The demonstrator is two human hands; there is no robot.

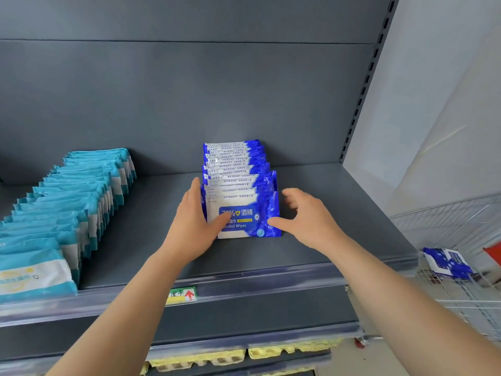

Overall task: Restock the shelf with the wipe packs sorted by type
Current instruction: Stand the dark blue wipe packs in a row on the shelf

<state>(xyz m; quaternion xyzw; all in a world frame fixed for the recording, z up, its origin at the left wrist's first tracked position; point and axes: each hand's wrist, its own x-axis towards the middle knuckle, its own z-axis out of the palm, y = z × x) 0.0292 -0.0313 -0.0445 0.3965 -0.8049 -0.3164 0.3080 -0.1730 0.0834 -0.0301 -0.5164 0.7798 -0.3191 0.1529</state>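
A row of several blue-and-white alcohol wipe packs [244, 202] stands upright on the grey shelf [325, 213], running from mid-shelf to the back panel. My left hand [193, 226] lies flat against the left side of this row, its thumb across the face of the front pack. My right hand [303, 217] is at the row's right side. Its thumb touches the front pack's lower right corner and its fingers curl loosely, clear of the packs. A second row of several teal-and-white wipe packs [67, 202] fills the left part of the same shelf.
A wire cart [461, 291] stands to the right of the shelf with one more blue wipe pack [447, 263] lying in it. A green and yellow label [181, 294] sits on the shelf's front rail. Yellow egg trays [284, 348] lie on the shelf below.
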